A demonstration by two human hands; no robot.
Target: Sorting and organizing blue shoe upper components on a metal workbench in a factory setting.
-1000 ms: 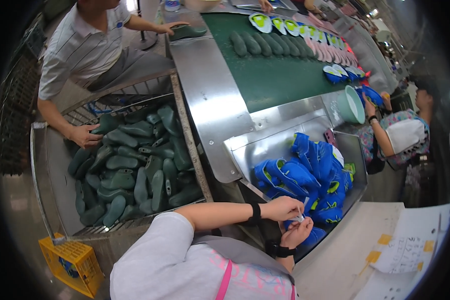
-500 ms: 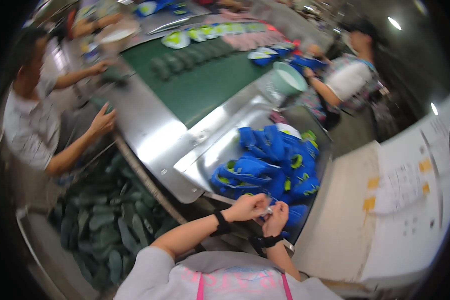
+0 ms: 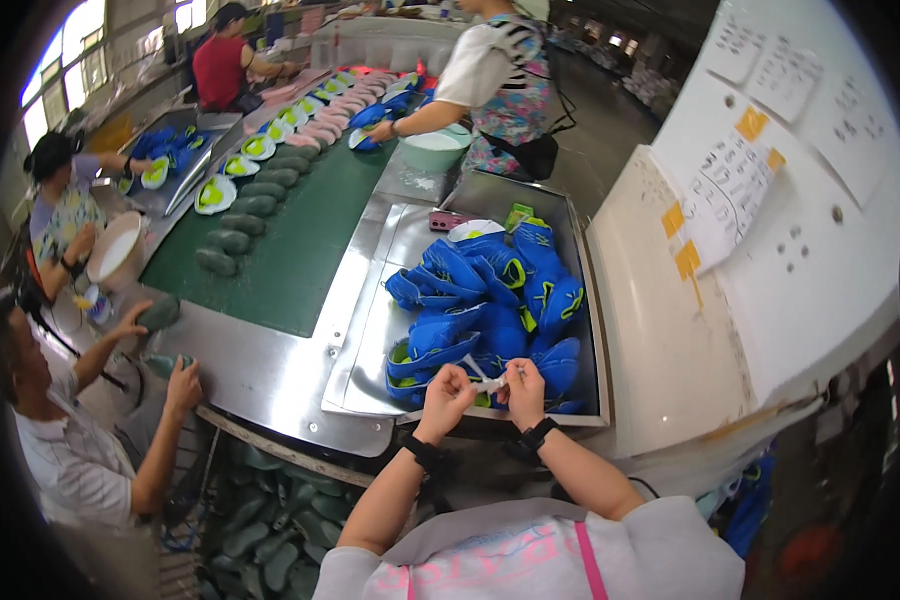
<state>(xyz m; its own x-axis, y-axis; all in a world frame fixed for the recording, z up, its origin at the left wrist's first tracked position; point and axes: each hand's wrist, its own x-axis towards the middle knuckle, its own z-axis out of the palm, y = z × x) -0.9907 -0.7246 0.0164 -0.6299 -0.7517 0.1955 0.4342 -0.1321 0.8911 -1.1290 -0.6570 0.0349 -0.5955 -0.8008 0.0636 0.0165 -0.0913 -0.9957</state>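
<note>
The left hand [image 3: 450, 392] and right hand [image 3: 523, 387] each have a pinched grip on the small white strip [image 3: 488, 385] over the blue uppers [image 3: 452, 328] in the metal tray [image 3: 406, 245], and from here its handling looks unfinished, with the uppers lying loosely heaped.

handwritten sheets [image 3: 727, 200] on white panel [image 3: 850, 285], pink shirt lettering [image 3: 542, 547]

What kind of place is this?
Probably a shoe factory: dark green foot-shaped forms lie on a flat green belt, and blue fabric shoe uppers are heaped in a shiny metal tray.
</note>
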